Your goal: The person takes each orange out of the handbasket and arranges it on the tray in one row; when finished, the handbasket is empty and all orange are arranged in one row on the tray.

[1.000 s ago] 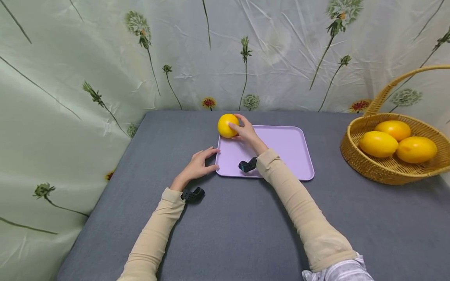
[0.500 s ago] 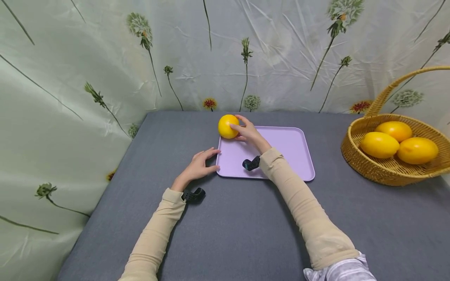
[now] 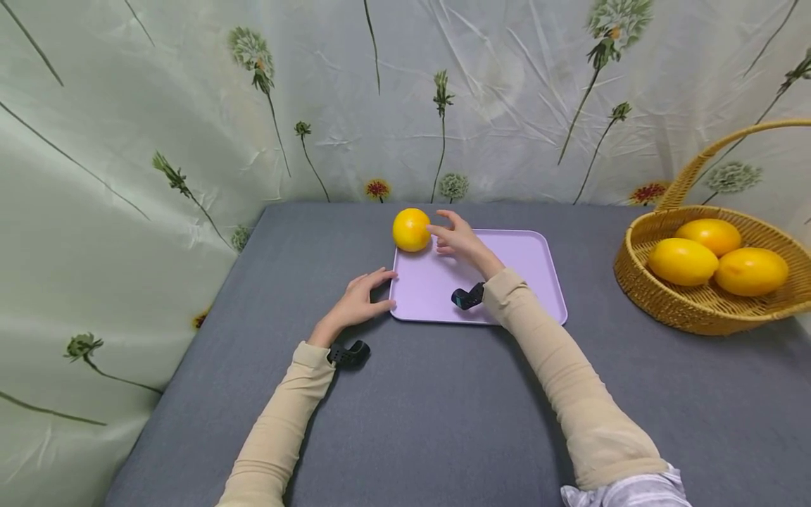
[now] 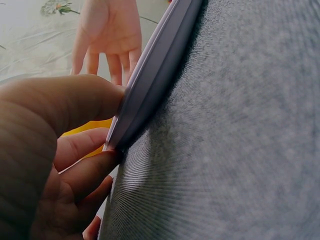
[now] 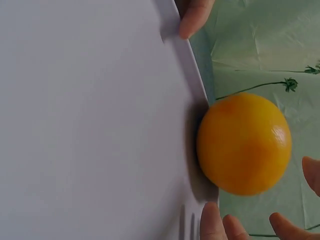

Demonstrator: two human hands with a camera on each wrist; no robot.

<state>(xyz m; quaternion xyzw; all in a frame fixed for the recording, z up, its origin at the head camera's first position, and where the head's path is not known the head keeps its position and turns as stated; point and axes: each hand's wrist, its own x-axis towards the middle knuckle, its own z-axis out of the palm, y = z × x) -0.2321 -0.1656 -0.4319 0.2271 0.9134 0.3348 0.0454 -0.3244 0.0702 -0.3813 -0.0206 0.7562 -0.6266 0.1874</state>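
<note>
A round yellow-orange fruit [image 3: 411,230] sits at the far left corner of a lilac tray [image 3: 507,267]. Just right of it is my right hand [image 3: 465,241], fingers spread and holding nothing. The right wrist view shows a gap between the fruit [image 5: 244,144] and those fingertips [image 5: 212,222]. My left hand [image 3: 357,299] lies beside the tray's left side, with thumb and fingers touching the rim at separate spots. In the left wrist view, the thumb [image 4: 95,97] rests against the tray's rim [image 4: 150,75], and a bit of yellow fruit shows behind the fingers.
At the right stands a woven basket [image 3: 665,303] with a tall arched handle, holding 3 yellow oval fruits [image 3: 683,261]. A grey cloth [image 3: 418,408] covers the table. Flower-printed curtains [image 3: 507,105] hang along the back and left.
My right hand has let go of the round fruit and drawn back to the right, its fingers opening. The fruit stays at the tray's corner. My left hand has not moved.
</note>
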